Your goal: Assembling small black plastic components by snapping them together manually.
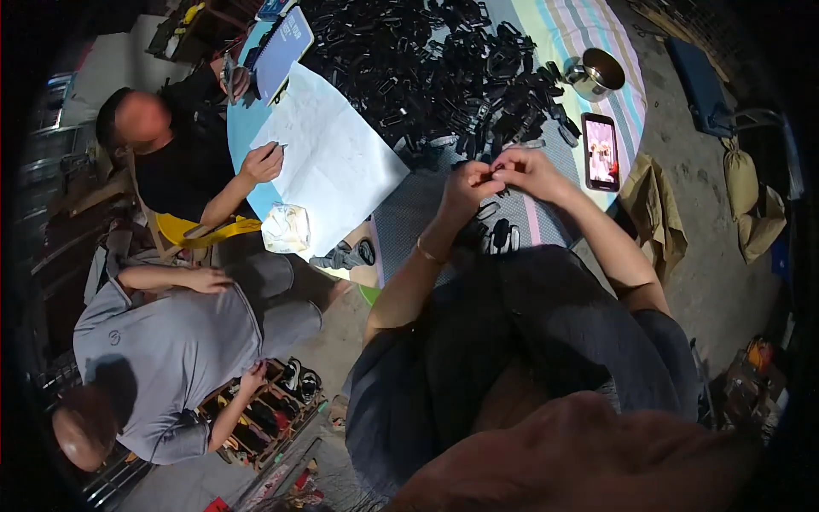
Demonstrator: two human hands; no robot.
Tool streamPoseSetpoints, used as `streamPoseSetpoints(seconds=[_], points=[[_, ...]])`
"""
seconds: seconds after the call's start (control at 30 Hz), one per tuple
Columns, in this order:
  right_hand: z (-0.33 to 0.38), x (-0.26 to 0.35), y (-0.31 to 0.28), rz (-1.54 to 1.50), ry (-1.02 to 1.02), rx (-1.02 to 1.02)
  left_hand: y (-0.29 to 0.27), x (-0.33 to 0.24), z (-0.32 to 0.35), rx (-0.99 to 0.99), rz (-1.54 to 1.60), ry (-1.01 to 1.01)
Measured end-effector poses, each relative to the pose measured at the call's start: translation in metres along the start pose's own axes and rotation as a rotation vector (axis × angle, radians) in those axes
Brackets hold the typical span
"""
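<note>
My left hand (pixel 467 188) and my right hand (pixel 527 171) meet above the table edge, fingertips pinched together on a small black plastic part (pixel 495 177). Both hands share the grip on it. A big heap of black plastic parts (pixel 444 68) covers the table just beyond my hands. A few loose black parts (pixel 502 236) lie on the cloth below my wrists. A thin bangle sits on my left wrist.
A phone with a lit screen (pixel 601 151) lies right of my hands, a metal bowl (pixel 597 72) beyond it. A person in black (pixel 183 154) writes on a large white sheet (pixel 328 158). Another person in grey (pixel 162 350) bends over a shoe rack (pixel 264 418). Brown sacks (pixel 653 209) sit on the floor.
</note>
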State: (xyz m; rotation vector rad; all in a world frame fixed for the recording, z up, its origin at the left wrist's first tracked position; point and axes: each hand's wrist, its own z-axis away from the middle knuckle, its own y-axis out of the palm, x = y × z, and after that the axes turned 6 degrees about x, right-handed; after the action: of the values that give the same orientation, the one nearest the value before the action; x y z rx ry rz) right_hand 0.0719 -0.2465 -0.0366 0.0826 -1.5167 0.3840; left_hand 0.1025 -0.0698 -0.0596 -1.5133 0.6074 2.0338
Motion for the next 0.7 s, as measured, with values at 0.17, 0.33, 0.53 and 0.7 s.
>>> streamPoseSetpoints(seconds=[0.17,0.33,0.53,0.7], points=[[0.024,-0.023,0.036,-0.054,-0.001,-0.265,0.014,0.007,0.014,-0.064,0.686,-0.096],[0.042,-0.048,0.052,-0.187,0.114,-0.331,0.022,0.015,0.022,-0.137,0.593,-0.086],[0.052,-0.021,0.047,0.029,-0.019,-0.428,0.025,0.015,0.029,-0.139,0.345,0.064],[0.058,-0.009,0.054,-0.077,0.054,-0.353,0.027,0.017,0.033,-0.102,0.495,0.103]])
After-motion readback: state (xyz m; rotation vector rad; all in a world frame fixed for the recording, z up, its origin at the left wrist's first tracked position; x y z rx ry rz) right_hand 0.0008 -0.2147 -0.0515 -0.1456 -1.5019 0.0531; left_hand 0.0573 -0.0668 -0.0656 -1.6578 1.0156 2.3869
